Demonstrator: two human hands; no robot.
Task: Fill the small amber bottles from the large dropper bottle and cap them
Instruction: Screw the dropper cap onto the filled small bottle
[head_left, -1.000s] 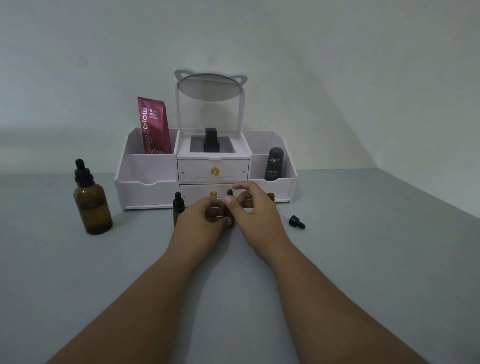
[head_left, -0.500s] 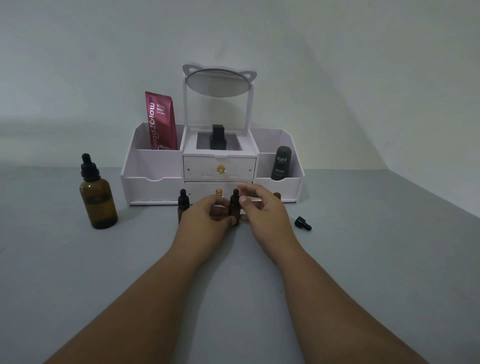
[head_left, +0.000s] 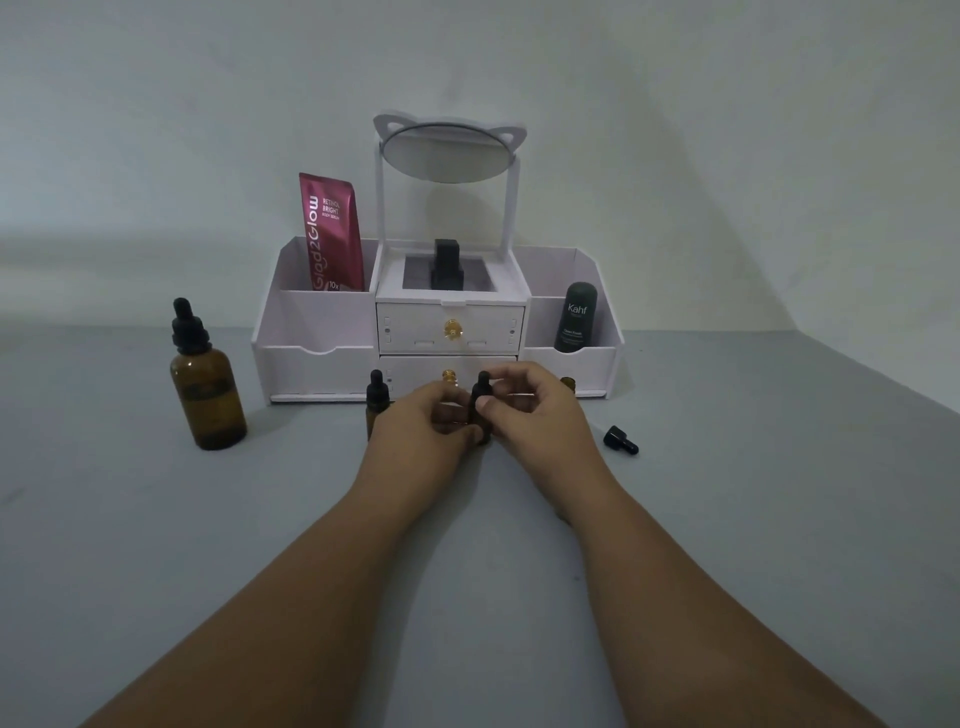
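Grip: left hand (head_left: 415, 434) clasps small amber bottle (head_left: 482, 435); right hand (head_left: 543, 415) pinches its black tapered cap (head_left: 482, 387).

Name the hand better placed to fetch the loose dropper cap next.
Right. The loose dropper cap lies on the table beside the right hand; the left hand is farther off, gripping the small amber bottle.

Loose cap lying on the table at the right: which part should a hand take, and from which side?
Pinch the cap by its wide collar, from above, fingers across it. It lies on its side on the table, collar toward the organizer, thin bulb toward the near right; the collar looks the firmer part. The right hand, now pinching a small bottle, is nearer.
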